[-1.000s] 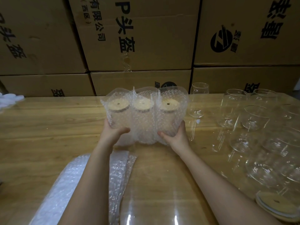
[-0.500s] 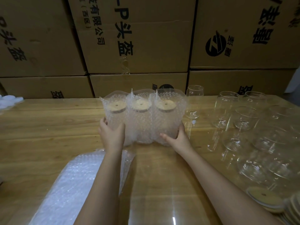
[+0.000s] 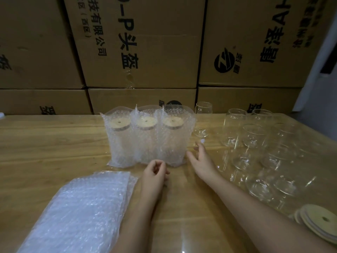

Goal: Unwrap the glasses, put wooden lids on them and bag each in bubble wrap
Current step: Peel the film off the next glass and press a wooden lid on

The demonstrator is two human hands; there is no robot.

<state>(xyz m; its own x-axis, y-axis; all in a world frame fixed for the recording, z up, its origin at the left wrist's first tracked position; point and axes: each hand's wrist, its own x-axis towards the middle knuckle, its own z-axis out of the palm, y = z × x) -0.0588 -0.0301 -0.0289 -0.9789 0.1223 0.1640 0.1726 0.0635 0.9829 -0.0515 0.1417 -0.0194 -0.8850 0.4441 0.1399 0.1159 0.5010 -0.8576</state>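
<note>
A wooden table (image 3: pixel 54 143) with a pale, grained top carries everything; toward the back at its middle, three bagged glasses (image 3: pixel 145 139) stand upright in a touching row, a lid showing through each bubble-wrap sleeve; a stack of flat bubble-wrap bags (image 3: pixel 82 207) lies at the front left; bare glasses (image 3: pixel 253 136) crowd the right side; a lone glass (image 3: pixel 202 119) stands just beside the row; wooden lids (image 3: pixel 321 221) are piled at the front right corner, perhaps several deep.

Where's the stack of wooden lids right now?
Head view, bottom-right corner: the wooden lids lie stacked on the table, just nearer than the bare glasses.
</note>
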